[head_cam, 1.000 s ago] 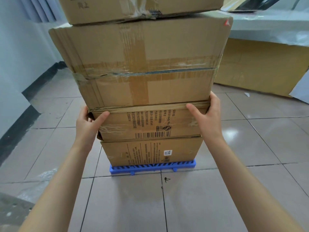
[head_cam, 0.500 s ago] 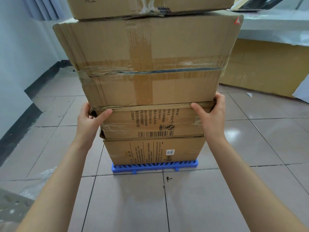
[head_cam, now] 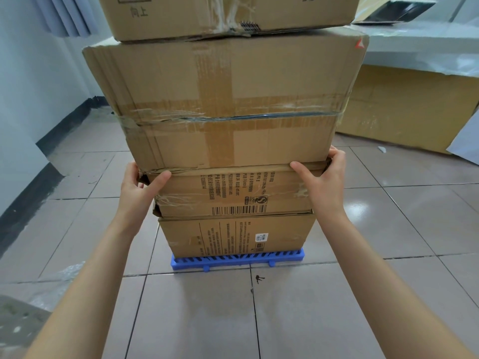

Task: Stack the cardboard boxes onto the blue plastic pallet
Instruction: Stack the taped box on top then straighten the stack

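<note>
A small blue plastic pallet (head_cam: 237, 260) lies on the tiled floor and carries a tall stack of cardboard boxes. The bottom box (head_cam: 233, 235) bears a white label. On it rests a barcode box (head_cam: 233, 193). Above that sits a large taped box (head_cam: 225, 99), wider than the ones below, and a top box (head_cam: 228, 14) runs out of frame. My left hand (head_cam: 140, 187) grips the barcode box's upper left corner. My right hand (head_cam: 321, 182) grips its upper right corner. Both thumbs lie along the front top edge.
A big flat cardboard carton (head_cam: 409, 107) with white plastic sheeting (head_cam: 425, 55) over it stands at the back right. A white wall with a dark skirting (head_cam: 33, 195) runs along the left. Crumpled clear plastic (head_cam: 51, 283) lies on the floor at lower left.
The camera has drawn closer and tilted up, so the stack looks larger. Both hands keep the same hold on the barcode box's top corners.
</note>
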